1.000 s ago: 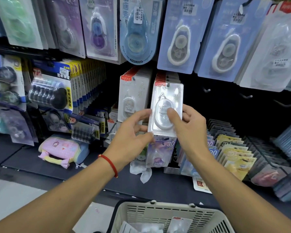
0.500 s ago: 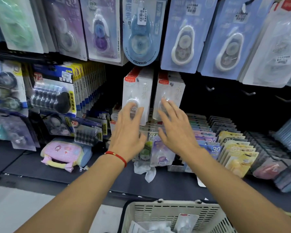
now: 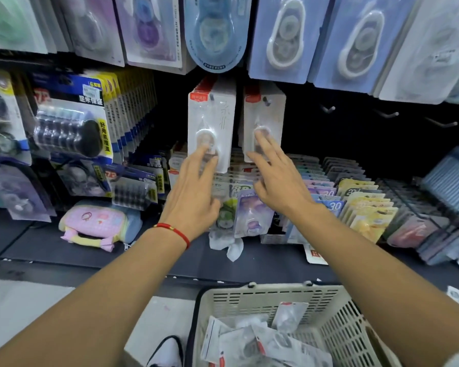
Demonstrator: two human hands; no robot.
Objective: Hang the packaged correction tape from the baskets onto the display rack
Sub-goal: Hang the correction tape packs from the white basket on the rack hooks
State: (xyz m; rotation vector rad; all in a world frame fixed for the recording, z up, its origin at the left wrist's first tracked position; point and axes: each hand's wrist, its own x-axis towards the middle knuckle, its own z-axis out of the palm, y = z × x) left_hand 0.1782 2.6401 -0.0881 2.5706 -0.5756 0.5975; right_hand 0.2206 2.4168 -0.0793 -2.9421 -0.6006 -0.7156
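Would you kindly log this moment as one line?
left hand: open, on left hung pack | right hand: open, on right hung pack | basket: packs remain

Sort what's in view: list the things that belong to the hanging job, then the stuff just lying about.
Job:
white correction tape packs on two hooks
basket with loose packs
left hand
right hand
empty hooks

Lying about:
pink pencil case
crumpled wrapper
blue-carded tapes above

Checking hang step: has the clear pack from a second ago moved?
Yes. It went from the hands up onto the right hook stack, beside the left stack.
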